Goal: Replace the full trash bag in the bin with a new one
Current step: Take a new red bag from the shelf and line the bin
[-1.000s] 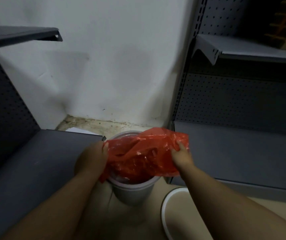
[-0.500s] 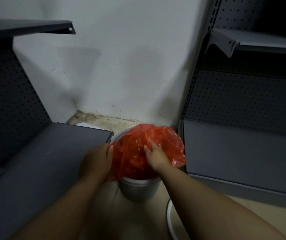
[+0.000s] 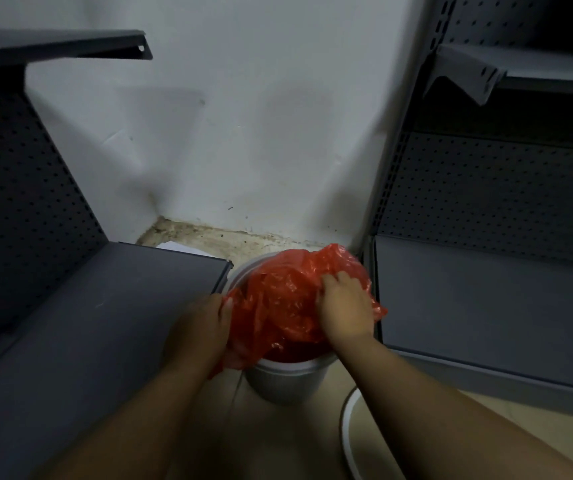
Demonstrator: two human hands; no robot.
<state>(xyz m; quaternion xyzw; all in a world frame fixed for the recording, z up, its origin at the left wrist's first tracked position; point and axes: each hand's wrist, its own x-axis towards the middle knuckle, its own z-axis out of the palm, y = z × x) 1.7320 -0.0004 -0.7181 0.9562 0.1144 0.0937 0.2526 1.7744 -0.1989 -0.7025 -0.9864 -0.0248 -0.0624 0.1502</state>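
Red bag mouth up over bin, both hands gripping

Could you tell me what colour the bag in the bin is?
Red bag, head view.

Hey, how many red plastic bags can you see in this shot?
1. The red bag sits bunched over the mouth of the gray bin, held between the left hand and right hand. Another could be hidden inside the bin.
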